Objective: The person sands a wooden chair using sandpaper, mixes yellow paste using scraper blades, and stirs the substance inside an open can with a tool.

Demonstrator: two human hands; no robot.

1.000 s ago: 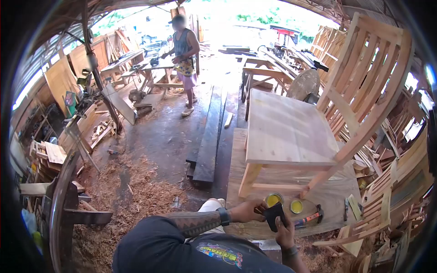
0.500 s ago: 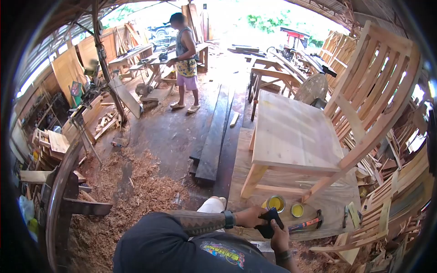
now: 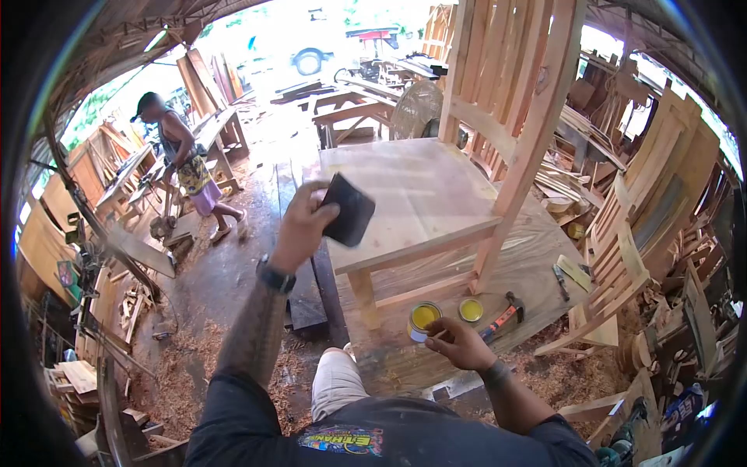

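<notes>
My left hand [image 3: 303, 227] is raised over the front left part of the wooden chair seat [image 3: 420, 187], gripping a thin black square sheet [image 3: 348, 210] by its edge; its exact kind is unclear. Beside an opened can of yellow paste [image 3: 424, 317], my right hand [image 3: 461, 344] has loosely curled fingers, and nothing shows in them. A round lid with yellow on it [image 3: 470, 310] lies right of the can. The unfinished chair, with its slatted back [image 3: 506, 78], stands upright on a plywood board [image 3: 529, 249].
Right of my right hand lie a hammer [image 3: 506, 315], a dark-handled tool [image 3: 560, 282] and a wood strip [image 3: 574, 274]. Another slatted chair part [image 3: 615, 265] leans at right. Wood shavings [image 3: 194, 366] cover the floor at left. A person [image 3: 187, 159] is near the benches at far left.
My left hand has lifted the black sheet up over the seat. My right hand has let go of it and is by the can. The view has swung right; the other person has changed stance.
</notes>
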